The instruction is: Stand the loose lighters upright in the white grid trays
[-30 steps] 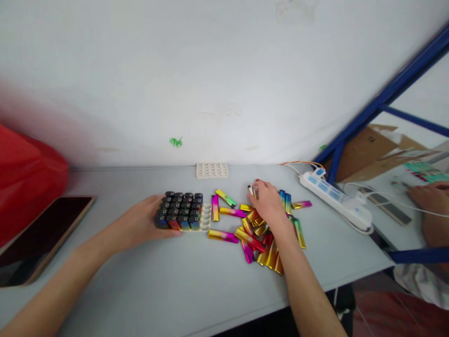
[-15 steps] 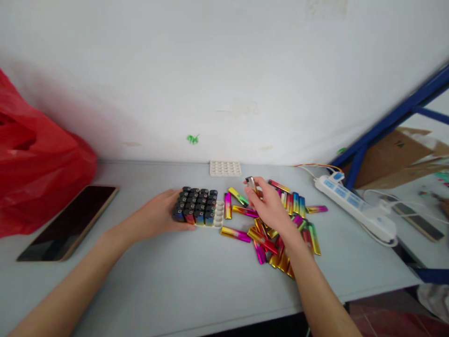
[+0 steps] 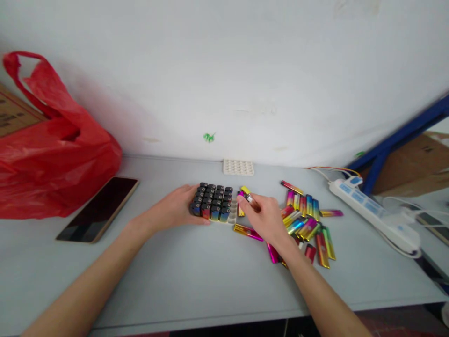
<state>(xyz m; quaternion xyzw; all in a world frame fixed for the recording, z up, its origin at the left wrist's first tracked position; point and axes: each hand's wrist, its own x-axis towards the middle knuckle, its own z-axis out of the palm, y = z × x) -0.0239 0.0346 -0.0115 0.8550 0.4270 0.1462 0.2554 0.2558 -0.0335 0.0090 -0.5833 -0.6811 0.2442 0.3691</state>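
Observation:
My left hand (image 3: 180, 206) wraps around the left side of a white tray (image 3: 232, 216) on the table. Rows of lighters (image 3: 212, 201) stand upright in it, their black tops facing up. The tray's rightmost column shows bare round holes. In my right hand (image 3: 265, 213), just right of that column, a lighter (image 3: 250, 201) is pinched between thumb and fingers, metal end toward the tray. Beneath and beyond this hand lies a loose pile of shiny multicoloured lighters (image 3: 308, 227), partly hidden by my wrist. One purple and gold lighter (image 3: 248, 231) lies near the tray's front right corner.
A second white tray (image 3: 238, 167) lies against the wall. To the left are a red plastic bag (image 3: 59, 159) and a dark-screened phone or tablet (image 3: 98, 210). A white power strip (image 3: 375, 215) with cables runs along the right side, beside a blue metal frame (image 3: 377, 171).
My right hand, with a lighter in it, has moved left and nearer the tray. The left hand stays on the tray. The whole view has shifted, showing more of the red bag.

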